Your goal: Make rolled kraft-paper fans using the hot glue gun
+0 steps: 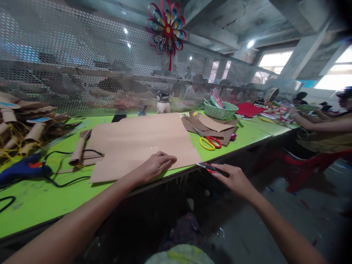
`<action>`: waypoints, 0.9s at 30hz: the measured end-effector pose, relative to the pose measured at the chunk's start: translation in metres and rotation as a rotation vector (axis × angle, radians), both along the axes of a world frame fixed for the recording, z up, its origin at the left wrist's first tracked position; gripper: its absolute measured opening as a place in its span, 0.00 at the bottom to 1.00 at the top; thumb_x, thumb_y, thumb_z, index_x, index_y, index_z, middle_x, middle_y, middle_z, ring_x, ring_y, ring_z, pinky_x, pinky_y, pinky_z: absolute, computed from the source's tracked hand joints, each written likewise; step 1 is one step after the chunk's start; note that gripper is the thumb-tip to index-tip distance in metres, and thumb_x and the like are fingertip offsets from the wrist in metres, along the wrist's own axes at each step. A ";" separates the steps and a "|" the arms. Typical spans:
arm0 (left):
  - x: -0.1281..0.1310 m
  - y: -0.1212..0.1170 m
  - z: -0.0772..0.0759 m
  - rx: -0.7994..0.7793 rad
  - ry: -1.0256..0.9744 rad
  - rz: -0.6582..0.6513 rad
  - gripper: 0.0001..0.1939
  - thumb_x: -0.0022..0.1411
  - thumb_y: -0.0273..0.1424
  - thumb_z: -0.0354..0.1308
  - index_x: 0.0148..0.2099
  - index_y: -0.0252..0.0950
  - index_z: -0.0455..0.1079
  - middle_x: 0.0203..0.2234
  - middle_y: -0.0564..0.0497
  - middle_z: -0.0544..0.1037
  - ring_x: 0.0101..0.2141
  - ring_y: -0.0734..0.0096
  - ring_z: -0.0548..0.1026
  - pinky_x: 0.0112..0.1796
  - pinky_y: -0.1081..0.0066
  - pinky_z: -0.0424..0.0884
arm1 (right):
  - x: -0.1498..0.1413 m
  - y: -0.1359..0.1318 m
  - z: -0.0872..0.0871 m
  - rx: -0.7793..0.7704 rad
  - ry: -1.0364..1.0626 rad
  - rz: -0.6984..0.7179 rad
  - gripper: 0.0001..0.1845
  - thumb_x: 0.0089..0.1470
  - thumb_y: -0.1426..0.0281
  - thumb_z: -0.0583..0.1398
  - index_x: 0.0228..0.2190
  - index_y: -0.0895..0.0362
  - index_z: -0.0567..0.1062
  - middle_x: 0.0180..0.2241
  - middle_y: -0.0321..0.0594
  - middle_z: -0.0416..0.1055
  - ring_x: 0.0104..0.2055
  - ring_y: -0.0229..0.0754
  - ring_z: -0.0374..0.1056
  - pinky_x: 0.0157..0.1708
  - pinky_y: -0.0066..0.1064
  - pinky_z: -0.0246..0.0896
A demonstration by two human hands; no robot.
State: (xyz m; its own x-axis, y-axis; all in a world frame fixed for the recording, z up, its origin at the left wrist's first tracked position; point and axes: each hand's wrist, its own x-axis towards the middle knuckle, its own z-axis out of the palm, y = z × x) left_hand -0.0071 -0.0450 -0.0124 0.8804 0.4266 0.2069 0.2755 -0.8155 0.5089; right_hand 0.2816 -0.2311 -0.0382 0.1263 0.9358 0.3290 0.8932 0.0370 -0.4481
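A large sheet of brown paper [137,135] lies flat on the green table, its near edge close to the table's front edge. My left hand [158,165] rests on the sheet near that edge, palm down with the fingers stretched out. In my right hand [233,179] is a black and red utility knife [214,169], fingers wrapped round it. The knife's blade points left and its tip is at the sheet's near right corner; whether it touches the paper I cannot tell. Scissors [209,142] with one yellow and one red handle lie just beyond that corner.
Smaller brown paper pieces [217,123] and a green basket [220,111] stand behind the scissors. A bottle [163,103] is at the back. On the left are a blue glue gun [22,170], its black cord, and piled paper rolls [34,132]. Another person's arm [313,125] reaches in at right.
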 end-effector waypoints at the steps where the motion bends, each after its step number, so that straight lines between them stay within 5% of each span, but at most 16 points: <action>1: 0.000 0.000 0.000 -0.003 0.001 0.004 0.25 0.69 0.45 0.40 0.56 0.38 0.69 0.47 0.46 0.76 0.47 0.62 0.67 0.51 0.62 0.64 | 0.000 -0.001 -0.001 0.002 0.013 0.007 0.19 0.57 0.60 0.58 0.48 0.52 0.76 0.44 0.42 0.77 0.45 0.49 0.73 0.45 0.38 0.69; 9: -0.003 0.000 -0.001 -0.012 -0.005 -0.011 0.25 0.70 0.45 0.38 0.57 0.40 0.68 0.47 0.47 0.75 0.47 0.63 0.67 0.50 0.63 0.64 | 0.004 -0.012 -0.006 -0.007 0.121 0.016 0.19 0.56 0.61 0.60 0.47 0.53 0.77 0.47 0.41 0.76 0.48 0.49 0.72 0.51 0.41 0.66; 18: -0.003 0.001 -0.001 -0.025 0.010 -0.012 0.26 0.70 0.45 0.38 0.57 0.38 0.68 0.46 0.46 0.75 0.47 0.63 0.67 0.50 0.64 0.64 | -0.012 0.016 0.003 -0.062 0.242 0.017 0.19 0.53 0.60 0.61 0.45 0.53 0.79 0.46 0.40 0.77 0.49 0.51 0.72 0.50 0.42 0.67; 27: -0.003 0.000 0.001 -0.023 0.028 -0.018 0.25 0.70 0.44 0.38 0.57 0.38 0.68 0.46 0.46 0.75 0.46 0.64 0.67 0.50 0.65 0.63 | -0.004 0.001 0.011 -0.126 0.290 0.083 0.20 0.52 0.61 0.62 0.46 0.53 0.78 0.47 0.40 0.76 0.50 0.51 0.71 0.52 0.43 0.66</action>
